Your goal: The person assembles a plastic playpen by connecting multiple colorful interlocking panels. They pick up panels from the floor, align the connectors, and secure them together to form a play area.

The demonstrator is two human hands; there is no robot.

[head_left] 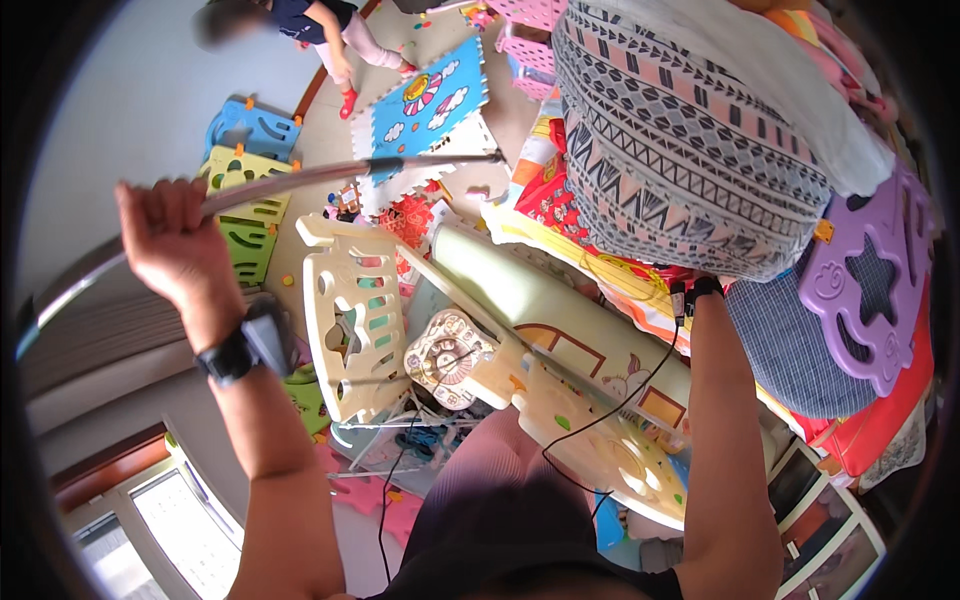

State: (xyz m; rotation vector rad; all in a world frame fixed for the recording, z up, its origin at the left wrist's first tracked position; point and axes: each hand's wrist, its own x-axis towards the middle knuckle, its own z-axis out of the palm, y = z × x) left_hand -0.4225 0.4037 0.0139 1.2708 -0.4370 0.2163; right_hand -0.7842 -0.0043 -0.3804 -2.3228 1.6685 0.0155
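Observation:
My left hand (165,235) is raised at the left and wrapped round a long metal pole (285,183). The pole slants from the left rim to a dark tip above the floor mat. My right arm reaches forward to the bundle at the right. There my right hand (708,284) is at the lower edge of a patterned cloth bundle (690,140), its fingers hidden by the cloth. Orange-and-white striped fabric (640,302) and red fabric (545,195) lie under the bundle.
Cream plastic fence panels (350,325) stand before my legs, beside a pale green padded piece (490,275). A purple panel (870,270) leans at right. A black cable (625,400) crosses there. Beyond are a blue foam mat (430,95), pink baskets (525,55) and another person (340,40).

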